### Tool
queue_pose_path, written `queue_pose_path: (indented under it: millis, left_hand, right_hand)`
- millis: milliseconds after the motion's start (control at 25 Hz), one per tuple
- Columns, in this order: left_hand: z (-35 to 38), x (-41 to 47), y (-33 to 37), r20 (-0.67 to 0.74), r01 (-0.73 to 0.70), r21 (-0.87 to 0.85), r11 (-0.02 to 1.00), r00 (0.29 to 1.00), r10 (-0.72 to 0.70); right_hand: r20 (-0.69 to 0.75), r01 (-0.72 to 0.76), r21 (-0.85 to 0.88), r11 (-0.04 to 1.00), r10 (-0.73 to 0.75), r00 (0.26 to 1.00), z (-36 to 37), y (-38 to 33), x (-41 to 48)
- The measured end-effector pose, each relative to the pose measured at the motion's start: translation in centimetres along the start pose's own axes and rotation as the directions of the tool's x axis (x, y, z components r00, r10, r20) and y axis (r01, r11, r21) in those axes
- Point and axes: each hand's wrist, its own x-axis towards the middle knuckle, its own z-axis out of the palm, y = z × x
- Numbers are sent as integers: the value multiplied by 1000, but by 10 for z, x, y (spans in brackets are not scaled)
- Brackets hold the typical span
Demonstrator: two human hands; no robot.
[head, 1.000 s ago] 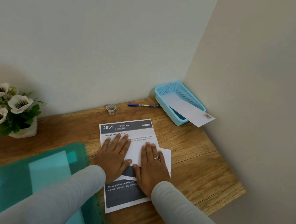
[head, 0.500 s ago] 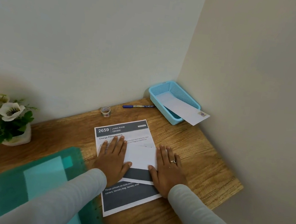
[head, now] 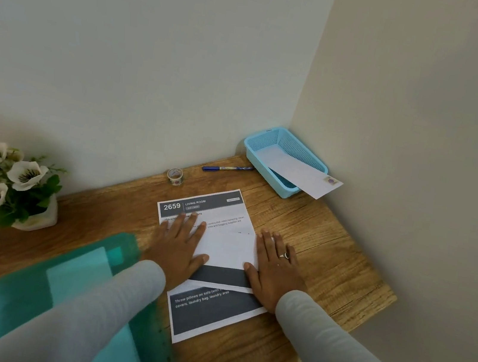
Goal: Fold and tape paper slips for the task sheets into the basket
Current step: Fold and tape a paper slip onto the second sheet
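Note:
A white paper slip (head: 227, 249) lies folded over on the printed task sheet (head: 211, 311) marked 2659 in the middle of the wooden desk. My left hand (head: 180, 249) presses flat on the slip's left end. My right hand (head: 275, 269), fingers straight, presses flat on its right end. A small roll of tape (head: 174, 175) stands behind the sheet near the wall. The blue basket (head: 252, 148) sits in the far right corner with a folded, taped slip (head: 301, 173) leaning out over its rim.
A blue pen (head: 227, 169) lies between the tape and the basket. A green plastic folder (head: 65, 278) covers the near left of the desk, partly under my left sleeve. A pot of white flowers (head: 8, 185) stands at the far left. Walls close off the back and right.
My hands have slid apart along the slip, the right one moving out to its right end. The view has shifted a little to the right.

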Motion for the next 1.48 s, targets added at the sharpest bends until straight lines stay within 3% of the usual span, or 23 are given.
queue_pose_path:
  millis: [240,640,800,1040,1200,1360,1480]
  left_hand:
    - [-23,1,-18,41,-12,-6,1000,999,12]
    - [-53,23,-13,165,-11,-105,994,986,28]
    - [-55,21,-14,156,0,-141,990,987,22]
    - [-55,18,-12,110,55,-250,967,994,-29]
    - [-65,17,-8,-67,65,-415,908,992,-102]
    - [-69,14,4,-162,-7,-487,873,983,-82]
    - [-56,7,11,-179,-98,-462,882,984,15]
  right_hand:
    - [50,82,-6,997,-81,995,-45,10,7]
    - [191,5,-15,1000,-2,981,-75,1,35]
    - [199,-73,137,988,45,979,-77,0,35]
    - [61,-45,390,920,23,998,-92,14,30]
    - [-79,-5,496,868,51,996,-107,24,24]
    - [-165,16,457,889,67,984,-108,32,15]
    - [-123,-10,408,913,65,990,-96,33,2]
